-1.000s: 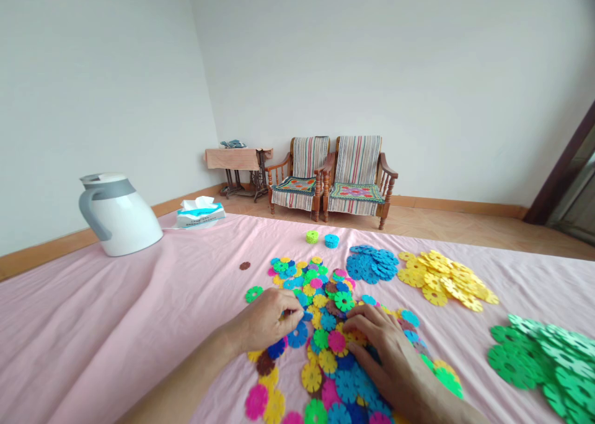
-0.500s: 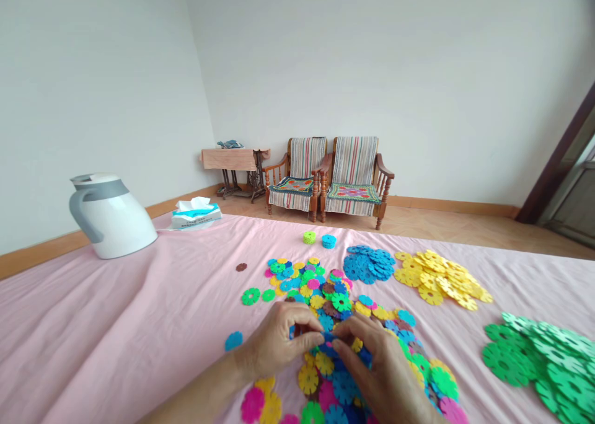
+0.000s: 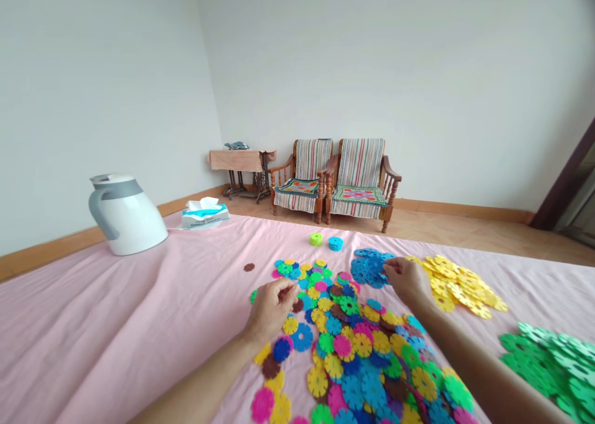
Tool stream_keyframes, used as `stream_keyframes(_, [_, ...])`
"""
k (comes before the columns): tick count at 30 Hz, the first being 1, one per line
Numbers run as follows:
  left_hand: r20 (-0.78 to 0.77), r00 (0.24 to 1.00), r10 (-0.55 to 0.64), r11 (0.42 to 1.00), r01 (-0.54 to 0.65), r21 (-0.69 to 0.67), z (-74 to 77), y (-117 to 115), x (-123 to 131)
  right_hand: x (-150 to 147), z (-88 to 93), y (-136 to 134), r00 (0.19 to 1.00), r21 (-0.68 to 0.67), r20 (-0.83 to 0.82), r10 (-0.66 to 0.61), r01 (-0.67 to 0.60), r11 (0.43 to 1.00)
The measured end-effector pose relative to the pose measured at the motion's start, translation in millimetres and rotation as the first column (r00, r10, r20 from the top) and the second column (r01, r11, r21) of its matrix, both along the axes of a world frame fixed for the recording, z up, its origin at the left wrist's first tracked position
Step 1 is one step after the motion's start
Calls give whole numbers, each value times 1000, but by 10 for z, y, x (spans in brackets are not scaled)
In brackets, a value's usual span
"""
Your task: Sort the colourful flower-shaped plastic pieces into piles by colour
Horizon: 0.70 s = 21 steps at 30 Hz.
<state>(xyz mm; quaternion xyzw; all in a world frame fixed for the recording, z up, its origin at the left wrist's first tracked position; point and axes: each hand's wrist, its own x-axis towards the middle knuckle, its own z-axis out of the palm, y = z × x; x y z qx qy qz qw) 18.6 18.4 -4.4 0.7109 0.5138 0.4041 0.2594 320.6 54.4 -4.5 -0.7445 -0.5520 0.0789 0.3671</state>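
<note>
My left hand hovers over the left side of a mixed heap of notched plastic snowflake discs. Its fingers are curled together; whether anything is between them is hidden. A brown disc shows right by its fingertips. My right hand reaches to the right edge of a pile of blue snowflake discs, thumb and fingers pinched at a blue disc there. The heap between my arms mixes yellow, pink, green, blue, brown and purple discs.
Yellow discs and green discs lie in piles on the right. Two small stacks, a lime one and a blue one, stand at the back. A white jug and a tissue box are at left on the pink cloth.
My hands were together over the heap with blue pieces at the fingers. They have parted: the right went forward and right to the blue pile, the left slightly back from the middle.
</note>
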Motion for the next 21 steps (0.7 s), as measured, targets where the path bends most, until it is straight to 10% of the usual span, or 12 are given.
stream_keyframes(8, [3,1000,-1,999,1,-49,-24,18,22,-316,52,-269,984,45,70,165,-168,985])
stream_keyframes(15, [78,996,46,999,-45,-18,6,41,-16,-1196,256,-867,705,-9,215,676,-691,723])
stream_keyframes(21, [159,984,80,996,-84,15,51,33,-36,-1473,316,-992,642,-217,309,702,-671,709])
